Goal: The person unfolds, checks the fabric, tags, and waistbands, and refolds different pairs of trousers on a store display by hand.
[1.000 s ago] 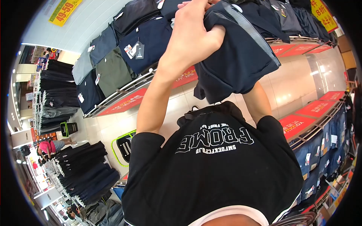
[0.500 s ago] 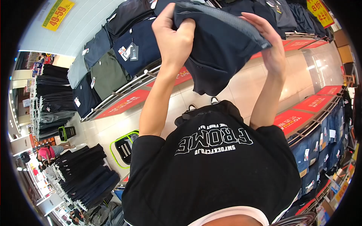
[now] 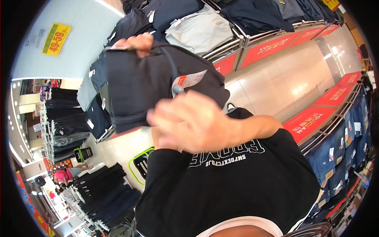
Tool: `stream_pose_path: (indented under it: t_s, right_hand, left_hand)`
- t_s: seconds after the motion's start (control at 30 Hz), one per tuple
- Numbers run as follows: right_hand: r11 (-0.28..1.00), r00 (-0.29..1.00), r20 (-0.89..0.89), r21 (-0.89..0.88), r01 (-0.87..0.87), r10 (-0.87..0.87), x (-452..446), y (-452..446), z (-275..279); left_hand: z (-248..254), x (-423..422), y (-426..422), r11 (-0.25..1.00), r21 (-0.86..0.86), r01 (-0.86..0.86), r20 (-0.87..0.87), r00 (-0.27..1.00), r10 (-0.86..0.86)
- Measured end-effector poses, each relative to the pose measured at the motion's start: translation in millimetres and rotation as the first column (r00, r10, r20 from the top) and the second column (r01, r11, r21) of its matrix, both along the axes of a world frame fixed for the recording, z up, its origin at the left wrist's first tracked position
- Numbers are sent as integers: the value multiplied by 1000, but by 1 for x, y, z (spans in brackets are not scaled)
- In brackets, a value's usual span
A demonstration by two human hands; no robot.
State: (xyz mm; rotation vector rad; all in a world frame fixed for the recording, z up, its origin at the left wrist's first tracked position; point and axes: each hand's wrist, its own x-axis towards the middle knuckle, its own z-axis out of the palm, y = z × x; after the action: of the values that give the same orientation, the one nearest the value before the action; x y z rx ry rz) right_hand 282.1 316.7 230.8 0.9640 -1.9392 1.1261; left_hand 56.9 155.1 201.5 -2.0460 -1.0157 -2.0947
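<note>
Garment (image 3: 136, 85) extends from gripping left fingers (image 3: 144, 42) toward blurred right fingers (image 3: 161, 112).

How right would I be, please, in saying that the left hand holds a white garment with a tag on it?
The colour is wrong: the head view shows that the left hand holds a dark garment with a tag on it.

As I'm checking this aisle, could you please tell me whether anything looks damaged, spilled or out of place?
Nothing plainly stands out: the dark garment in the left hand shows no visible tear, and the visible floor shows no spill. The right hand is blurred, hiding fine detail.
</note>
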Motion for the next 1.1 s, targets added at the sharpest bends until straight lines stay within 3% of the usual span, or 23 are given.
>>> stream_pose_path:
  t_s: [0.07, 0.13, 0.17, 0.2, 0.23, 0.27, 0.3, 0.33, 0.37, 0.43, 0.5, 0.6, 0.73, 0.83, 0.97, 1.03, 1.07, 1.1]
  right_hand:
    - [971, 965, -171, -103, -218, 198, 17, -8, -21]
    - [751, 747, 110, 11, -660, 655, 23, -14, -43]
    - [593, 555, 245, -123, -796, 795, 20, -25, -69]
    - [500, 372, 440, -220, -838, 817, 16, -34, -96]
    - [493, 269, 592, -254, -832, 760, 6, -38, -119]
    - [403, 118, 625, -337, -851, 772, -6, -38, -134]
    - [386, 99, 599, -372, -845, 795, -11, -47, -162]
    - [549, 173, 709, -343, -762, 684, -16, -48, -173]
    - [640, 200, 804, -267, -720, 561, -18, -56, -205]
    - [591, 292, 813, -78, -803, 503, -43, -50, -217]
    - [619, 347, 814, -20, -785, 466, -59, -42, -227]
    - [745, 394, 801, -96, -660, 452, -82, -26, -238]
    - [893, 500, 741, -398, -212, 449, -101, 7, -242]
    - [841, 606, 691, -537, 65, 394, -117, 36, -238]
    - [777, 674, 668, -589, 221, 315, -157, 72, -233]
    - [608, 603, 637, -737, 294, 480, -177, 83, -235]
    - [287, 523, 484, -863, 415, 701, -191, 89, -234]
    - [297, 524, 485, -865, 404, 700, -204, 94, -234]
  left_hand:
    - [0, 12, -4, 988, 107, -114, 138, 986, 99]
    - [8, 26, 0, 942, 163, -294, 257, 934, 247]
    - [12, 21, 2, 944, 154, -290, 258, 935, 245]
    - [17, 15, 1, 950, 222, -221, 259, 952, 161]
    - [22, 9, 1, 945, 290, -151, 256, 964, 76]
    - [30, 4, 2, 947, 283, -149, 260, 963, 74]
    - [41, -1, 4, 959, 283, 22, 206, 975, -83]
    - [49, -4, 7, 943, 274, 187, 155, 960, -235]
    - [56, -3, 12, 933, 323, 159, 175, 959, -224]
    - [77, -1, 17, 915, 357, 191, 179, 947, -267]
    - [99, 2, 11, 894, 391, 219, 178, 935, -307]
    - [139, 7, -22, 940, 284, 190, 128, 964, -233]
    - [173, 28, -60, 968, 247, 40, 95, 993, -66]
    - [173, 50, -76, 962, 250, -104, 106, 991, 80]
    - [144, 72, -99, 912, 285, -295, 169, 952, 255]
    - [122, 75, -114, 876, 308, -371, 220, 924, 314]
    - [109, 75, -120, 855, 319, -409, 252, 906, 339]
    - [93, 73, -128, 836, 329, -439, 288, 890, 354]
